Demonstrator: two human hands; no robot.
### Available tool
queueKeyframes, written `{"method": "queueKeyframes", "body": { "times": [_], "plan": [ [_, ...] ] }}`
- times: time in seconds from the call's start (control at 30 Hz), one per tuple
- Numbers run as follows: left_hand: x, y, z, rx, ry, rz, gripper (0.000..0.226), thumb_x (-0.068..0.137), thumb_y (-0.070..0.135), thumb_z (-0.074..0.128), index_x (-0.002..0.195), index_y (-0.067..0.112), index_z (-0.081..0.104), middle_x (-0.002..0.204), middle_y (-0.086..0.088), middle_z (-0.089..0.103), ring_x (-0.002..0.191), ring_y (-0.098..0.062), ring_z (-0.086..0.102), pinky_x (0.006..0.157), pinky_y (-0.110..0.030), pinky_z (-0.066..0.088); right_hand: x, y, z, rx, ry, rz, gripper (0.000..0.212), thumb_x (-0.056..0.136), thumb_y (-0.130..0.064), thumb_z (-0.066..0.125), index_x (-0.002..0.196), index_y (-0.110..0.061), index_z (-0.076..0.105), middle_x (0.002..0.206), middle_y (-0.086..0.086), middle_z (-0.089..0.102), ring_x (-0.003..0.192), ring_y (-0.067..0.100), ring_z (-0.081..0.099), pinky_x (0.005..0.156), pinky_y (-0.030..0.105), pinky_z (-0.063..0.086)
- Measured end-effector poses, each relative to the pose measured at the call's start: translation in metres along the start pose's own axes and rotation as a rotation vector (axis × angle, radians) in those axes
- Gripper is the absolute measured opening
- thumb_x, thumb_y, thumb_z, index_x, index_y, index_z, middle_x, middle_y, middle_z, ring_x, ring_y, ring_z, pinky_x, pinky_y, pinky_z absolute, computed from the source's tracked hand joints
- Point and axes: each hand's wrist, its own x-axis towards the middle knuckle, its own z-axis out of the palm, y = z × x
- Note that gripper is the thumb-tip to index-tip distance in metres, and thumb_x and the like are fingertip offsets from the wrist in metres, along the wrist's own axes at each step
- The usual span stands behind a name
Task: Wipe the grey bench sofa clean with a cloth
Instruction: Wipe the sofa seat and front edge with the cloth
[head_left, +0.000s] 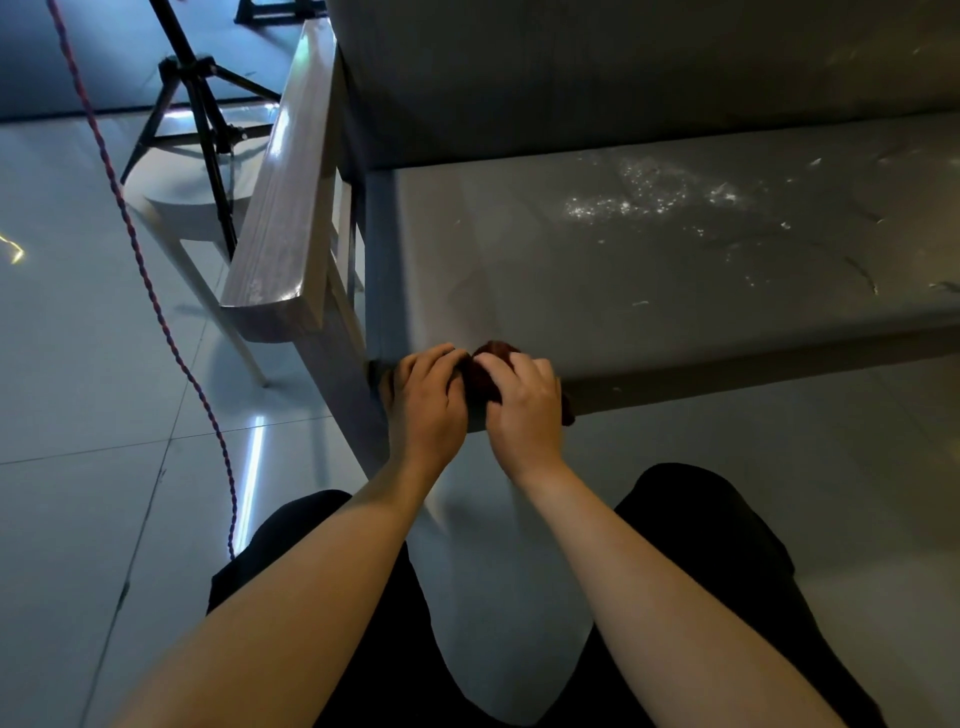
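The grey bench sofa (545, 270) fills the upper right, its seat running off to the right. White crumbs and specks (649, 200) lie scattered on the seat's far right part. A dark red cloth (480, 382) is bunched at the seat's front left corner. My left hand (426, 405) and my right hand (522, 410) sit side by side there, both with fingers curled on the cloth. Most of the cloth is hidden under my hands; a bit shows right of my right hand.
The sofa's pale wooden armrest (291, 208) stands left of the seat. A black tripod (200, 104) straddles a white stool (187, 208) on the tiled floor. A red-blue twisted cord (150, 291) runs down the floor at left. My knees in black are below.
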Motion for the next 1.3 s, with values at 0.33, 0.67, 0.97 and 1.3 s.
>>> {"method": "queueKeyframes", "body": {
  "times": [0.33, 0.67, 0.97, 1.3],
  "plan": [
    [0.009, 0.023, 0.026, 0.250, -0.194, 0.143, 0.052, 0.097, 0.037, 0.040, 0.148, 0.034, 0.043, 0.157, 0.008, 0.036, 0.141, -0.024, 0.024, 0.115, -0.047, 0.017, 0.032, 0.073, -0.049, -0.147, 0.014, -0.022, 0.043, 0.090, -0.006, 0.038, 0.115, -0.012, 0.073, 0.115, 0.011, 0.068, 0.097, 0.034, 0.053, 0.076, 0.042, 0.054],
    [0.013, 0.032, 0.025, 0.169, -0.137, 0.050, 0.042, 0.098, 0.031, 0.040, 0.139, 0.032, 0.049, 0.147, 0.011, 0.046, 0.137, -0.020, 0.030, 0.112, -0.043, 0.017, 0.027, 0.031, -0.016, 0.049, -0.094, 0.026, 0.042, 0.091, -0.017, 0.056, 0.131, -0.022, 0.066, 0.122, -0.004, 0.069, 0.108, 0.019, 0.048, 0.098, 0.034, 0.040],
    [0.012, 0.050, 0.051, 0.351, -0.227, 0.294, 0.052, 0.098, 0.035, 0.054, 0.149, 0.036, 0.042, 0.157, 0.001, 0.036, 0.141, -0.026, 0.025, 0.112, -0.051, 0.023, 0.024, 0.106, -0.055, -0.238, 0.025, 0.074, 0.044, 0.088, -0.004, 0.053, 0.127, -0.019, 0.067, 0.127, 0.010, 0.056, 0.111, 0.032, 0.036, 0.092, 0.048, 0.051],
    [0.014, 0.063, 0.068, 0.451, -0.255, 0.278, 0.060, 0.096, 0.051, 0.053, 0.151, 0.045, 0.030, 0.159, 0.000, 0.023, 0.143, -0.030, 0.015, 0.115, -0.053, 0.015, 0.013, 0.100, -0.054, 0.067, 0.192, 0.468, 0.035, 0.097, -0.036, 0.055, 0.126, -0.023, 0.070, 0.133, 0.006, 0.050, 0.116, 0.027, 0.036, 0.094, 0.032, 0.037]
  ]
}}
